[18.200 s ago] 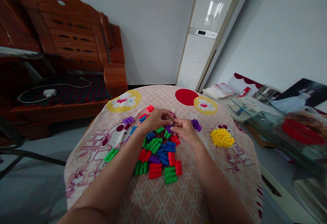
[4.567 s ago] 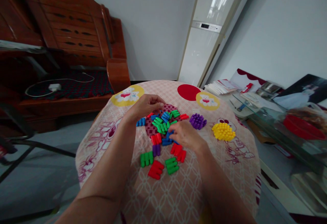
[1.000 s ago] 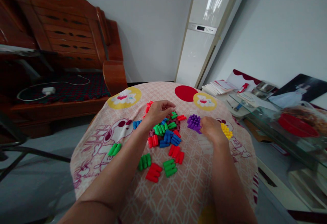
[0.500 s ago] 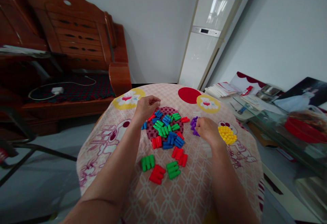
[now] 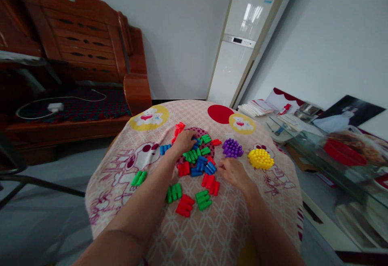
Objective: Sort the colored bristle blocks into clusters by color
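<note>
A single head-worn camera looks forward and down from the person's own place, close over the round surface. The left hand and right hand fall near mid-frame. Its wide view reaches beyond to a wooden settee and a leaning white unit.

Tablecloth: matt printed cloth; clock bearings from its centre. Blocks, 6 o'clock: smooth plastic, slight sheen. Purple cluster and yellow cluster, both 3 o'clock: knobbly plastic. Bench, 10 o'clock: varnished wood, glossy. Seat pad, same bearing: woven cloth, matt. Tall white unit, 1 o'clock: glossy, reflective. Paper stack, 2 o'clock: matt. Shelf, 3 o'clock: smooth glass.
</note>
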Demonstrator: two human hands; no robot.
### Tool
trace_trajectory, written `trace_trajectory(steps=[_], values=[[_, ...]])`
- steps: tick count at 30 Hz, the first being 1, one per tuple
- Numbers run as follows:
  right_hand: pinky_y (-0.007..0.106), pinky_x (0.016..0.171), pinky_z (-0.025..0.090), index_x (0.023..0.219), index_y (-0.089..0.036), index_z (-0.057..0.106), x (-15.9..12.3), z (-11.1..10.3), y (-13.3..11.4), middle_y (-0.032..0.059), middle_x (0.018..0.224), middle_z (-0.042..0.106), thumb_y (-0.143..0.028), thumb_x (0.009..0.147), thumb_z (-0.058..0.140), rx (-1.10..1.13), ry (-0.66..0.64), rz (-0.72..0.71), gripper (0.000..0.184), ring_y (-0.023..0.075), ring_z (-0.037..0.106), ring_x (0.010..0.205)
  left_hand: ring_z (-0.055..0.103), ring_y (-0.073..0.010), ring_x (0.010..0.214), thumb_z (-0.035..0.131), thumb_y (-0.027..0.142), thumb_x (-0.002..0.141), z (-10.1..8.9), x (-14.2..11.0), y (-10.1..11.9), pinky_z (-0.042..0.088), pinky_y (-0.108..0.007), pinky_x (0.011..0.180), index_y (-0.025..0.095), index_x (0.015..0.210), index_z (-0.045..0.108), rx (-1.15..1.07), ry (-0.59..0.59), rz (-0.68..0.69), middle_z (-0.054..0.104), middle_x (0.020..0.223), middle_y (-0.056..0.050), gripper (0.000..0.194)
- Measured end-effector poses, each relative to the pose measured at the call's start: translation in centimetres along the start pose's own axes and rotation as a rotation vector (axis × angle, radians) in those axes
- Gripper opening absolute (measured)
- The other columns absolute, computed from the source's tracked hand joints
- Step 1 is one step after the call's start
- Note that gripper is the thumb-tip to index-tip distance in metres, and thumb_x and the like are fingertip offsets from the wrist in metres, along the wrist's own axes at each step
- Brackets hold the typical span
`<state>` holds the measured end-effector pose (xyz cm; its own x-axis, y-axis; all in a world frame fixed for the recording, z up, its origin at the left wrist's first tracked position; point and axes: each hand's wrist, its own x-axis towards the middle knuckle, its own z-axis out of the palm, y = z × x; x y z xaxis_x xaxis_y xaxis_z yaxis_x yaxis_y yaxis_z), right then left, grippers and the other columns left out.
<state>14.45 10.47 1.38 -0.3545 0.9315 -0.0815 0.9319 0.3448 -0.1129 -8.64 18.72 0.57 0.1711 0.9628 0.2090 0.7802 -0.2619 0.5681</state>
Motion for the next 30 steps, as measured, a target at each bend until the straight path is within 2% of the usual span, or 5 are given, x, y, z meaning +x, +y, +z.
trace_trajectory(steps=[5, 10, 13, 18, 30], values=[[0.022, 0.061, 0.036, 0.069, -0.018, 0.064, -1.2, 1.9, 1.3, 0.0044, 0.069, 0.068, -0.027, 0.091, 0.050, 0.247, 0.233, 0.120, 0.028, 0.0144, 0.060, 0.068, 0.068, -0.0178, 0.074, 0.063, 0.021, 0.075, -1.2, -0.1, 1.4, 0.053, -0.027, 0.069, 0.019, 0.092, 0.074, -0.370, -0.002, 0.023, 0.075, 0.083, -0.004, 0.020], [0.022, 0.053, 0.040, 0.069, -0.020, 0.054, -1.1, 3.6, 2.0, -0.0002, 0.059, 0.059, -0.047, 0.095, 0.039, 0.709, 0.396, 0.165, 0.041, 0.0129, 0.055, 0.054, 0.069, -0.0172, 0.070, 0.062, 0.022, 0.074, 1.2, -0.8, 4.5, 0.054, -0.026, 0.065, 0.016, 0.093, 0.073, -0.656, -0.188, 0.182, 0.075, 0.079, -0.005, 0.022], [0.024, 0.050, 0.043, 0.076, -0.021, 0.055, -1.1, 3.9, 2.3, 0.0005, 0.061, 0.061, -0.059, 0.094, 0.033, 0.920, 0.422, 0.211, 0.048, 0.0139, 0.056, 0.050, 0.069, -0.0169, 0.069, 0.060, 0.018, 0.073, 3.3, -1.4, 6.1, 0.054, -0.025, 0.065, 0.016, 0.094, 0.073, -0.652, -0.290, 0.208, 0.075, 0.078, -0.004, 0.024], [0.025, 0.046, 0.045, 0.086, -0.018, 0.063, -1.2, 3.6, 2.5, 0.0018, 0.067, 0.065, -0.056, 0.081, 0.056, 1.043, 0.356, 0.222, 0.039, 0.0150, 0.058, 0.051, 0.069, -0.0178, 0.072, 0.058, 0.015, 0.073, 5.2, -2.1, 6.8, 0.053, -0.026, 0.068, 0.016, 0.093, 0.074, -0.555, -0.327, 0.278, 0.075, 0.083, -0.005, 0.025], [0.023, 0.037, 0.037, 0.071, -0.016, 0.065, -1.9, 2.6, 6.1, -0.0018, 0.049, 0.057, -0.054, 0.074, 0.063, 1.067, 0.513, 0.397, 0.037, 0.0125, 0.049, 0.038, 0.068, -0.0155, 0.079, 0.057, 0.012, 0.075, 4.8, -1.6, 5.9, 0.050, -0.022, 0.072, 0.014, 0.098, 0.073, -0.290, -0.268, 0.235, 0.075, 0.088, -0.003, 0.028]])
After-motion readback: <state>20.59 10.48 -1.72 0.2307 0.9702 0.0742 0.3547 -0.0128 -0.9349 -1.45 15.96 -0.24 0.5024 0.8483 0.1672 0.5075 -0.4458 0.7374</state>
